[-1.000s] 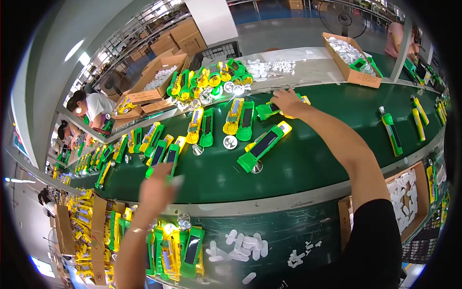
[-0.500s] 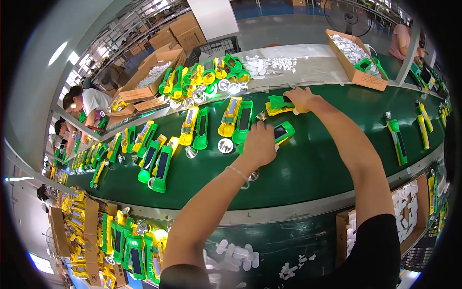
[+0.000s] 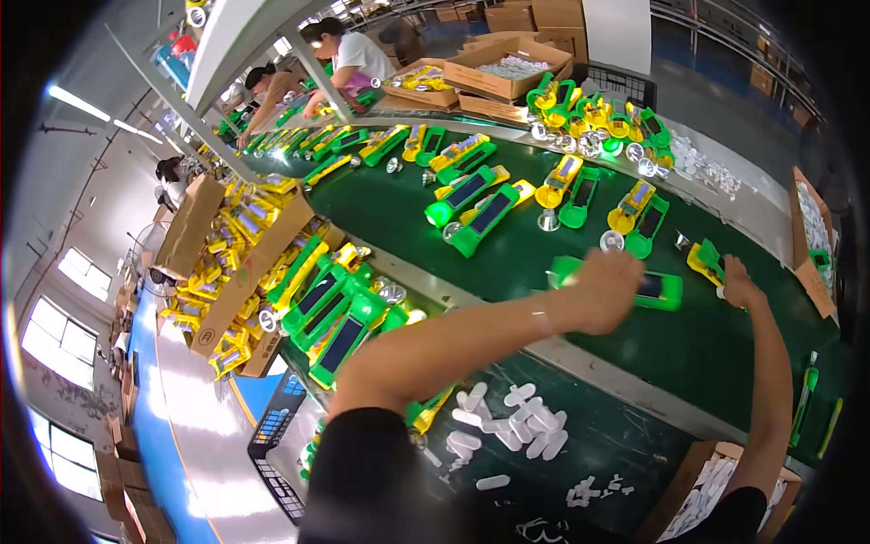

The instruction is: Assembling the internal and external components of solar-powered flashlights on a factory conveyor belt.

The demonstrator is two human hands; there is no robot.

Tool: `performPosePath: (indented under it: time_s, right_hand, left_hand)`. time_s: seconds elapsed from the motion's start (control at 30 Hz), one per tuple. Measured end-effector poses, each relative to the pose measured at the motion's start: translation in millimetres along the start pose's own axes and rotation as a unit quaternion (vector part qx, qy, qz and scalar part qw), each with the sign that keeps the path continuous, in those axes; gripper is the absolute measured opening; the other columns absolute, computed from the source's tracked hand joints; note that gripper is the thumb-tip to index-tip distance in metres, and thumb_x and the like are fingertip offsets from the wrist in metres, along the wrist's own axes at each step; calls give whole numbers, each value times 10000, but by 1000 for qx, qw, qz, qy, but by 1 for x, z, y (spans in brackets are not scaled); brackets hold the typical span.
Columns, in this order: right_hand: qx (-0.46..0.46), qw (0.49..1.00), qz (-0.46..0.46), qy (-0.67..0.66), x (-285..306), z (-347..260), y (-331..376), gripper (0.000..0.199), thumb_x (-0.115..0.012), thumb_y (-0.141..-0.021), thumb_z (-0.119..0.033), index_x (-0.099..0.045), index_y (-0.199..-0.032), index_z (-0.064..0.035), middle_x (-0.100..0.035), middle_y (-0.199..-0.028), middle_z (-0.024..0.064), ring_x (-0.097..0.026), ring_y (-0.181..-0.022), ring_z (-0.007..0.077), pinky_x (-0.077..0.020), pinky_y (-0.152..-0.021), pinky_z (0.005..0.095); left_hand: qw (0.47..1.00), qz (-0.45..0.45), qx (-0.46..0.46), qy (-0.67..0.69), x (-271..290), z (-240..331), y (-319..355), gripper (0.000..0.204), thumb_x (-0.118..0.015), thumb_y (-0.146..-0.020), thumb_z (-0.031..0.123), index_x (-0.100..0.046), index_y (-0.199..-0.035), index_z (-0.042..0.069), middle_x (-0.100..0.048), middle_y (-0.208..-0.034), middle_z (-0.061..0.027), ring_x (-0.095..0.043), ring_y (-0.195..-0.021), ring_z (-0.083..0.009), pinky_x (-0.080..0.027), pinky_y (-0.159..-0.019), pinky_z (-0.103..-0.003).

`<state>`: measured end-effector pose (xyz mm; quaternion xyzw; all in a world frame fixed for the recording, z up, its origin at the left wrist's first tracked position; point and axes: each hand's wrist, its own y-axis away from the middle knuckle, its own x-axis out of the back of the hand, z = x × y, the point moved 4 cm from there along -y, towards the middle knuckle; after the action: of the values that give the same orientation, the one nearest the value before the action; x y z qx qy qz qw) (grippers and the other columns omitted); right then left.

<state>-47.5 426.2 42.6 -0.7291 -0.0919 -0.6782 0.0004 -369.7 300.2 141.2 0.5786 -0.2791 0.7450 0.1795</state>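
Gripping green flashlight [image 3: 654, 290] in left hand [image 3: 605, 288], right hand [image 3: 739, 283] closed on yellow one [image 3: 702, 263]; light rigid plastic, grab mid-body.

A long green conveyor surface [image 3: 544, 245] runs through a factory hall. Bright windows [image 3: 63, 335] line the wall at the left, and a strip light [image 3: 77, 102] glows on the ceiling. The floor [image 3: 190, 426] is blue and pale grey. Cardboard boxes [image 3: 507, 68] stand behind the line, beside a white pillar [image 3: 616, 34]. Other people [image 3: 349, 54] sit farther along.
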Motion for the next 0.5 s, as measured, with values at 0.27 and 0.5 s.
performPosePath:
  time_s: [0.27,0.5]
  right_hand:
    - [222,973,69,7,90,-165,54,482,-598,-627,22,-395,-1064,2,-441,-1033,205,-435,-987,376,-373,-845,405]
    - [488,865,79,-82,113,-416,97,353,-553,-648,87,-425,-961,-12,-454,-948,172,-445,-912,346,-375,-780,395]
  left_hand:
    - [923,-108,302,-211,151,-195,230,425,-677,-650,203,-460,-941,-19,-552,-948,-198,-538,-912,-383,-439,-767,-468]
    - [834,-154,515,-125,131,-262,361,547,-610,-719,228,-368,-1136,-30,-429,-1172,-261,-375,-1139,-405,-327,-916,-512]
